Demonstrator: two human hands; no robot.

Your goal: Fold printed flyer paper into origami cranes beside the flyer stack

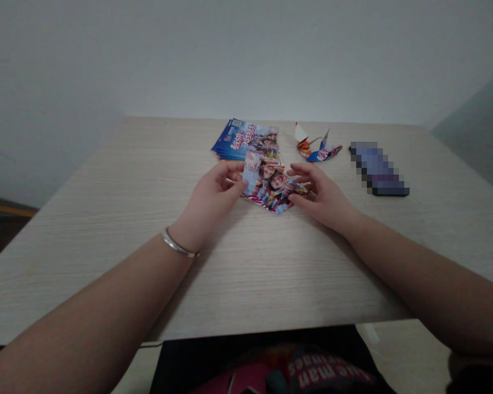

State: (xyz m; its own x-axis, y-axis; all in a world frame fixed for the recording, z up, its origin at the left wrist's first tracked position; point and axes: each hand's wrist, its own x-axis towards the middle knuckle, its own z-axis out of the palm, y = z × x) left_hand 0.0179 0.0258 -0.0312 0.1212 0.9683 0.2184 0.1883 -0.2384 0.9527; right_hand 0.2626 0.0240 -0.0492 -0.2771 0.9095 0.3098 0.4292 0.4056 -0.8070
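Observation:
A printed sheet of paper [267, 183] with a colourful picture of people is held between my two hands, just above the table. My left hand [219, 189] pinches its left edge between thumb and fingers, and a silver bangle sits on that wrist. On the other side, my right hand [318, 194] grips the right edge, thumb in front. Behind the sheet lies a fanned stack of blue printed leaflets [246, 137], its near edge partly covered by the sheet. Two folded paper cranes [322, 152] stand beyond my right hand, one whitish and orange, the other blue.
A dark phone [380, 169], its screen pixelated, lies on the right of the pale wood-grain table [119, 219]. A grey-white wall [271, 60] rises behind the table's far edge. The near edge runs just in front of my lap.

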